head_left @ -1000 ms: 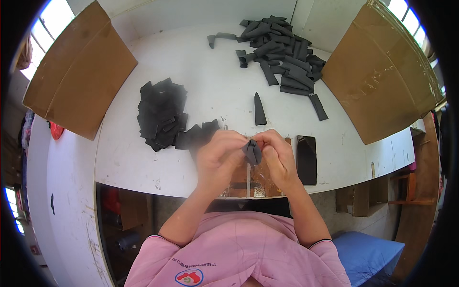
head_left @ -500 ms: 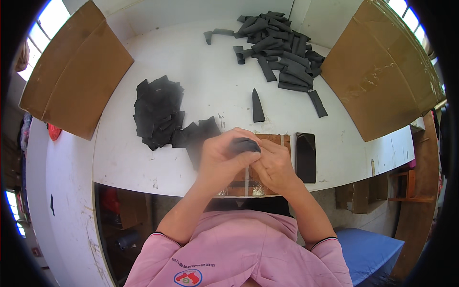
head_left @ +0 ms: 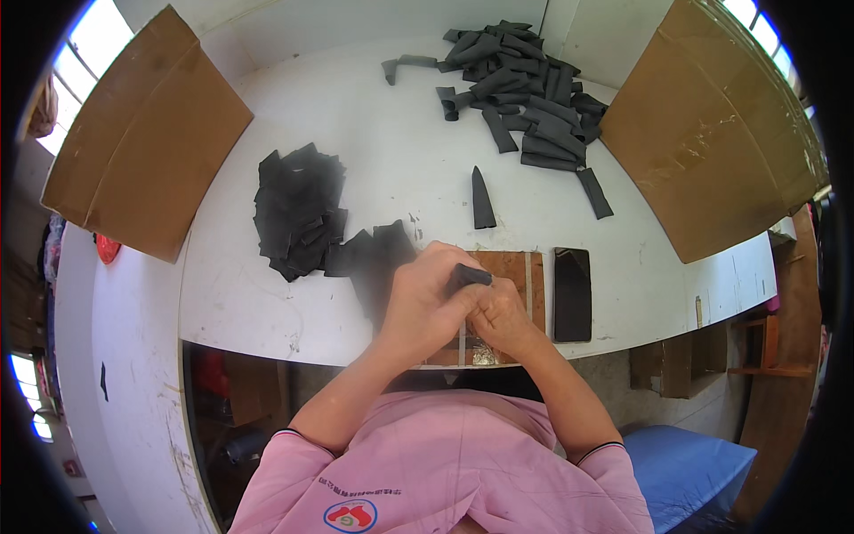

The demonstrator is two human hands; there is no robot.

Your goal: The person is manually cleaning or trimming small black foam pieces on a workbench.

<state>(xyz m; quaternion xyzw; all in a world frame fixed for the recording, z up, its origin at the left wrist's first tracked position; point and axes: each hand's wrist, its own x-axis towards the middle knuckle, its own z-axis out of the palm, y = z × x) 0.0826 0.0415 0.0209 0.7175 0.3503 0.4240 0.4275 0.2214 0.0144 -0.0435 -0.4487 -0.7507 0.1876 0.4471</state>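
Both hands meet over the near edge of the white table. My left hand (head_left: 427, 298) is wrapped round a dark grey piece of soft, cloth-like material (head_left: 469, 275), whose folded end sticks out above the thumb. Pressed against it from the other side, my right hand (head_left: 505, 319) has its fingers closed at the piece; the part between the hands is hidden. Under them lies a brown taped board (head_left: 509, 265). Flat dark pieces (head_left: 378, 258) lie just left of my left hand, partly covered by it. Beyond the hands rests a single pointed dark piece (head_left: 482, 200).
A heap of dark tube-shaped pieces (head_left: 547, 120) lies at the far right of the table (head_left: 382, 133). Flat dark pieces are piled (head_left: 298, 214) at the left. A black phone-like slab (head_left: 572, 295) lies right of the board. Cardboard panels (head_left: 147, 133) (head_left: 716, 129) stand on both sides.
My hands have shifted slightly right, and the left hand has turned a little round the dark piece. Less of the piece shows above the thumb. The whole view has moved slightly.
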